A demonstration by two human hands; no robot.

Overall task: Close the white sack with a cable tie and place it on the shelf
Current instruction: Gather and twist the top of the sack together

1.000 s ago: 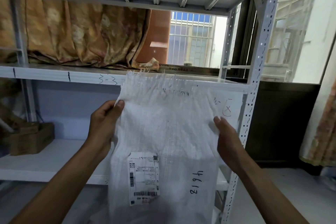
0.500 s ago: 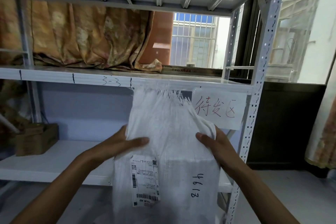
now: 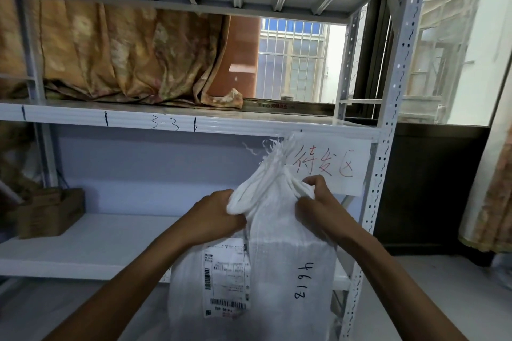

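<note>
The sack (image 3: 277, 263) is held before the shelf (image 3: 105, 246), left hand (image 3: 217, 216) and right hand (image 3: 318, 202) curled round its bunched mouth. I'd squeeze the folds into one tight neck; no tie in sight

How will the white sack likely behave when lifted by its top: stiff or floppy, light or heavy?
Probably floppy: the white sack bunches into soft folds where the left hand and right hand grip it. Its squared lower part suggests some weight inside.

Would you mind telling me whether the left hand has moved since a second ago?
Yes: the left hand has moved right, toward the paper sign, gathering the top of the sack.
</note>
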